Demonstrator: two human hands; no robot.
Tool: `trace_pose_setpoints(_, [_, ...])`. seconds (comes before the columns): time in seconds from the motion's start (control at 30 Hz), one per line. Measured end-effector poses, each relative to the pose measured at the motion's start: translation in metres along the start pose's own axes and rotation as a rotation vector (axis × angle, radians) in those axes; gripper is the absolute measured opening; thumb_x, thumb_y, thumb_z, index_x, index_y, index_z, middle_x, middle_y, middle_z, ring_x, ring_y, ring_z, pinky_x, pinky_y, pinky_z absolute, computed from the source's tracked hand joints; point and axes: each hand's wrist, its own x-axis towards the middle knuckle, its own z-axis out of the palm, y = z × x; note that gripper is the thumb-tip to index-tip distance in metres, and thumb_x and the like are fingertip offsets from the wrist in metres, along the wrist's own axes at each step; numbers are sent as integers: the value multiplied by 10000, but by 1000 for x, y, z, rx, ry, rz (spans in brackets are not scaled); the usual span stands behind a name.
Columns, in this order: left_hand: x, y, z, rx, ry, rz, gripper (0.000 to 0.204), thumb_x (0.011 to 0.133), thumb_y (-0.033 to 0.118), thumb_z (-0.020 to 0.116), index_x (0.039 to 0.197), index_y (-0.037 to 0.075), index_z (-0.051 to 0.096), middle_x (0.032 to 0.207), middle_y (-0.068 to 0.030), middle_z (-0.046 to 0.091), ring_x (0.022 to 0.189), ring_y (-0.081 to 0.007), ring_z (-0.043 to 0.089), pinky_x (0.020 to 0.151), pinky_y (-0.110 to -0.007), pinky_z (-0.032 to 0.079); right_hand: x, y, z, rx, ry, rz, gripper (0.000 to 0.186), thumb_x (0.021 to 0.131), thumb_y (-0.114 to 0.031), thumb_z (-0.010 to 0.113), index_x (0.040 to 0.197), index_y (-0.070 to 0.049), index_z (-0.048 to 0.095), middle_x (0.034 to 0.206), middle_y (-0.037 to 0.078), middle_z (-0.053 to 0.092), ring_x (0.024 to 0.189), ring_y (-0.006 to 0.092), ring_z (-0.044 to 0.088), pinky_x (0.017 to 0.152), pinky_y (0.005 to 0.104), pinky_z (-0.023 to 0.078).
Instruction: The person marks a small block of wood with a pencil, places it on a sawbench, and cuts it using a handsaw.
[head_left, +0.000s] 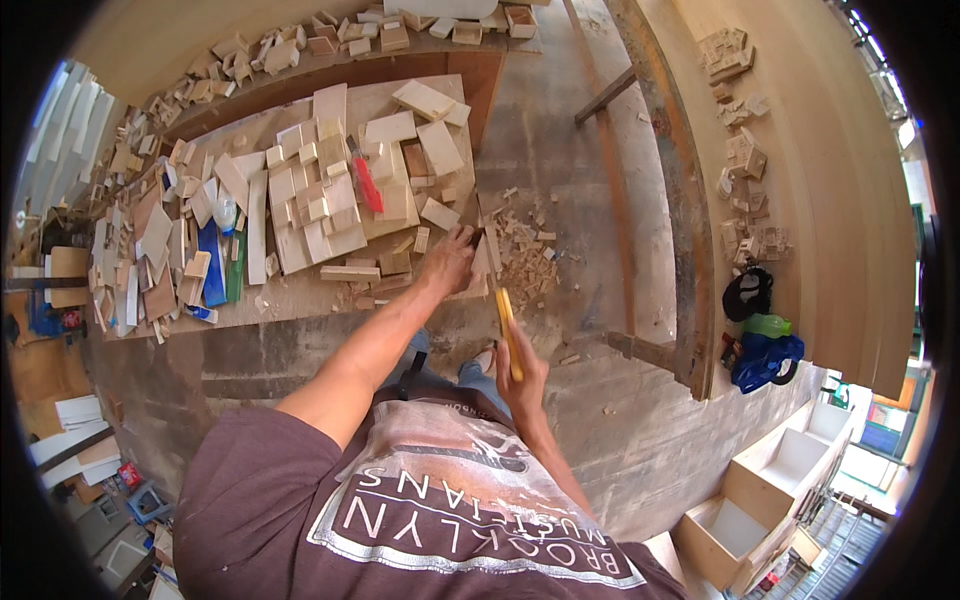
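Note:
My right hand (522, 378) is wrapped around the yellow handle of a handsaw (504, 305). Its thin blade points away from me, along the right edge of the workbench (300, 312). Just left of the blade, my left hand (452, 264) presses down at the bench edge with bent fingers on a pale piece of wood (481, 264), mostly hidden under it. Beyond that hand, small wooden blocks (318, 208) cover a light board. A red-handled tool (367, 185) lies among them, its metal end pointing away.
Offcuts (525, 250) litter the floor right of the bench. Wood pieces, a blue strip (212, 265) and a green strip (235, 268) crowd the bench's left. A second wooden bench (820, 200) at right carries small wooden models and a blue bag (765, 362). Wooden boxes (735, 530) stand lower right.

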Motion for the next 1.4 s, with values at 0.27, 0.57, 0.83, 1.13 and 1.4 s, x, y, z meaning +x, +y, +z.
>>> trace_pose_setpoints(0.27, [2, 5, -6, -12, -16, -30, 642, 763, 343, 827, 1267, -9, 642, 1385, -82, 477, 1346, -285, 436, 1080, -370, 486, 10, -24, -5, -114, 88, -128, 356, 980, -89, 677, 1323, 0, 640, 877, 198, 753, 623, 167, 639, 576, 332, 520])
trace_pose_setpoints(0.57, [-2, 4, -6, -99, 30, -22, 661, 703, 273, 838, 1255, -26, 631, 1363, -102, 510, 1356, -293, 435, 1063, -389, 492, 48, -76, -1, -119, 36, 11, 347, 991, -138, 660, 1302, 14, 634, 982, 269, 723, 829, 204, 741, 715, 326, 542])
trace_pose_setpoints(0.83, [-1, -4, 12, -64, 212, 22, 557, 702, 239, 768, 1195, -4, 676, 1328, -122, 532, 1298, -310, 479, 1036, -407, 497, 74, -91, 2, -108, -10, 72, 315, 978, -131, 663, 1250, 27, 654, 1033, 278, 724, 997, 342, 749, 796, 372, 563])
trace_pose_setpoints(1.13, [-3, 1, 10, -43, 111, 5, 507, 733, 283, 735, 1150, -7, 727, 1377, -116, 521, 1333, -315, 465, 1097, -401, 453, 104, -99, 2, -150, -43, 151, 303, 973, -132, 662, 1226, 33, 668, 1076, 275, 725, 1040, 345, 738, 865, 370, 555])
trace_pose_setpoints(1.4, [-3, 3, 4, -6, 8, -53, 661, 789, 330, 749, 1338, -10, 612, 1377, -97, 517, 1359, -286, 434, 1107, -375, 442, 133, -93, 9, -147, -73, 137, 315, 990, -155, 652, 1229, 50, 667, 998, 263, 732, 878, 215, 715, 793, 343, 543])
